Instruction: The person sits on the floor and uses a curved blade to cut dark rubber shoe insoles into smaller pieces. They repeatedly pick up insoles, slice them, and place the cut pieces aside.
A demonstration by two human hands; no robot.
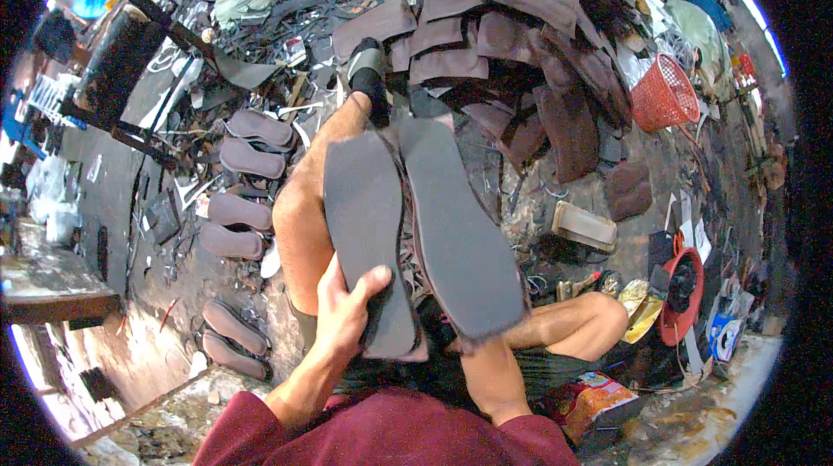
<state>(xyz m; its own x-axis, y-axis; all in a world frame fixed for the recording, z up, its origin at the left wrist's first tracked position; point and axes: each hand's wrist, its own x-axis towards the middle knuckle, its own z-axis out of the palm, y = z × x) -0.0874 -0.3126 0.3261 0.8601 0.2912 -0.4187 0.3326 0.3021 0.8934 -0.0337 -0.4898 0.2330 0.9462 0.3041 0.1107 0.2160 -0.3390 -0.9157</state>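
Observation:
My left hand (347, 299) is closed around the lower part of a grey shoe sole (364, 214), its thumb pressed on the upper face. Alongside it, a second grey shoe sole (464, 232) rests on my right hand (480, 351), which comes up from below. That sole hides the right fingers; only the wrist end of the hand shows. Both soles are long, flat and matte, with a thin darker layer along their edges. They are held side by side over my lap, with a narrow gap between them.
Cut soles (252, 160) lie in pairs on the floor at left. Brown-grey sheets (486, 32) are heaped ahead. A red basket (664, 95), a clear tray (584, 225) and a red basin (681, 297) stand at right. A low bench (56, 284) is at left; scraps litter the floor.

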